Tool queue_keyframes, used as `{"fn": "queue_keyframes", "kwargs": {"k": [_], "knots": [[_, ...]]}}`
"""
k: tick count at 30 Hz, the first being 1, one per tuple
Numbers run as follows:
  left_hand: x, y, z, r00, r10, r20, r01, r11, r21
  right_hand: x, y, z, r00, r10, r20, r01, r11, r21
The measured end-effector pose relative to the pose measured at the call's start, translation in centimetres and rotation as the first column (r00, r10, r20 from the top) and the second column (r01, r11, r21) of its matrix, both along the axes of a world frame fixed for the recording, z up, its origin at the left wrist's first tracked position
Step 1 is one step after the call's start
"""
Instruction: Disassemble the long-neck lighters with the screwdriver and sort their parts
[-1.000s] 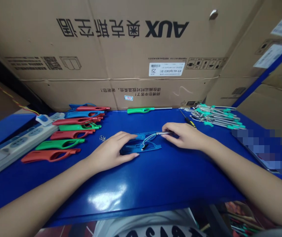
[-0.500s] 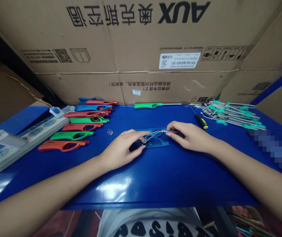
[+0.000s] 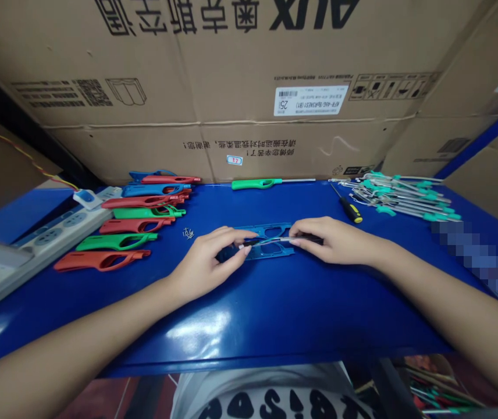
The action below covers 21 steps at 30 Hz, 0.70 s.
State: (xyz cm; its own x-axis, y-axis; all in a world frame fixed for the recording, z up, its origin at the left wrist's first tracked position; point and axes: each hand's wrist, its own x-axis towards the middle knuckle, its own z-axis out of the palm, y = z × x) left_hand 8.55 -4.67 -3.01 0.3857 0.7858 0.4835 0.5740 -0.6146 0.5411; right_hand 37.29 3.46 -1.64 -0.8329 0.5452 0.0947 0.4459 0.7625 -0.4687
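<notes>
My left hand (image 3: 207,253) pinches a small black piece, probably an igniter, between thumb and fingertips; thin wires (image 3: 269,240) run from it to the right. My right hand (image 3: 331,241) is closed on a slim metal tube (image 3: 286,238) at the other end of those wires; its far part is hidden by the fingers. Under the wires, two blue lighter casing halves (image 3: 270,251) lie on the table, the left ends partly covered by my left hand. A few tiny screws (image 3: 188,233) lie left of that hand.
Several red, green and blue lighter handles (image 3: 100,260) lie in a column at left, beside a white power strip (image 3: 48,235). At the back are a green lighter (image 3: 253,184), a screwdriver (image 3: 351,209) and a heap of metal tubes (image 3: 406,198) before the cardboard (image 3: 231,87).
The wires between my hands have gone from a loose bend to nearly straight. My left hand has shifted slightly left with the black piece. The whole view has moved a little.
</notes>
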Motion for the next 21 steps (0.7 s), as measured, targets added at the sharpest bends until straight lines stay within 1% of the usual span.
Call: {"fn": "queue_keyframes", "kwargs": {"k": [3, 5, 7, 10, 15, 21], "knots": [[-0.2, 0.3, 0.0, 1.000, 0.002, -0.025, -0.002, 1.000, 0.004, 0.2, 0.1, 0.4, 0.992, 0.114, -0.050, -0.117, 0.990, -0.077], [-0.3, 0.5, -0.1, 0.999, 0.007, -0.036, -0.007, 1.000, -0.003, 0.2, 0.2, 0.7, 0.985, 0.155, -0.071, -0.162, 0.979, -0.122], [-0.4, 0.7, -0.3, 0.999, 0.010, -0.042, -0.011, 1.000, -0.014, 0.3, 0.2, 0.9, 0.982, 0.168, -0.081, -0.180, 0.970, -0.166], [-0.3, 0.9, -0.5, 0.998, 0.007, -0.056, -0.008, 1.000, -0.028, 0.3, 0.1, 1.1, 0.987, 0.146, -0.069, -0.157, 0.966, -0.206], [-0.3, 1.1, -0.6, 0.995, -0.010, -0.102, 0.008, 1.000, -0.020, 0.6, 0.1, 1.0, 0.998, 0.042, -0.053, -0.053, 0.969, -0.242], [-0.3, 1.2, -1.0, 0.993, -0.029, -0.115, 0.026, 0.999, -0.022, 0.7, 0.4, 1.1, 1.000, 0.016, -0.004, -0.016, 0.968, -0.249]]}}
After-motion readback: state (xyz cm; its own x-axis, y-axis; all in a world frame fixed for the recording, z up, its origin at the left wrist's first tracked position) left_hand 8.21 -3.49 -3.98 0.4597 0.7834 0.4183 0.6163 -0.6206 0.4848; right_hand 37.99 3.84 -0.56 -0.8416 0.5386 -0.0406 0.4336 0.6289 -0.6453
